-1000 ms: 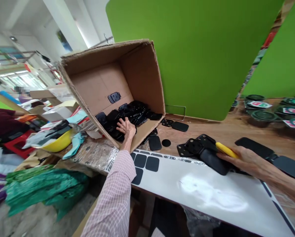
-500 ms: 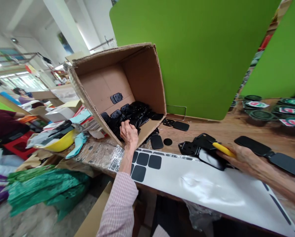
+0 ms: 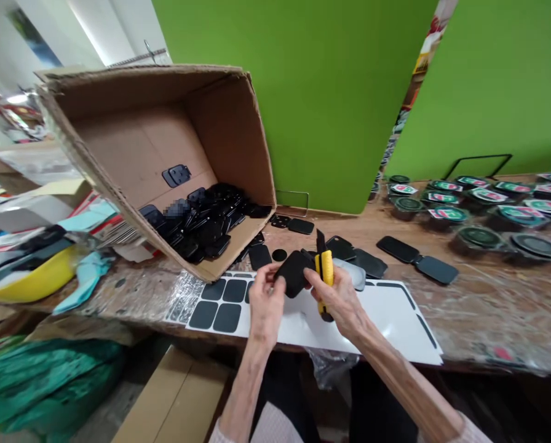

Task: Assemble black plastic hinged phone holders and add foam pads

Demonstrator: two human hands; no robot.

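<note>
Over the front of the bench my left hand (image 3: 266,304) grips the left edge of a black rounded plate (image 3: 294,275) between thumb and fingers. My right hand (image 3: 342,303) is closed round a yellow utility knife (image 3: 324,271) held upright, blade at the top, and its fingertips touch the plate's right edge. Beneath both hands lies a white sheet (image 3: 381,317) with black rounded-square stickers (image 3: 227,317) at its left end. Loose black plates (image 3: 370,263) lie just behind the right hand, beside a pale grey-faced piece (image 3: 352,274).
A cardboard box (image 3: 227,132) on its side holds a heap of black plates (image 3: 211,221). A joined pair of black plates (image 3: 416,258) lies right, before rows of lidded round containers (image 3: 481,240). Green boards (image 3: 312,104) stand behind. A yellow basin (image 3: 40,274) sits at left.
My left hand has come out of the box and moved right, now with a black plate. My right hand has moved left to meet it, still holding the knife. The view has turned right.
</note>
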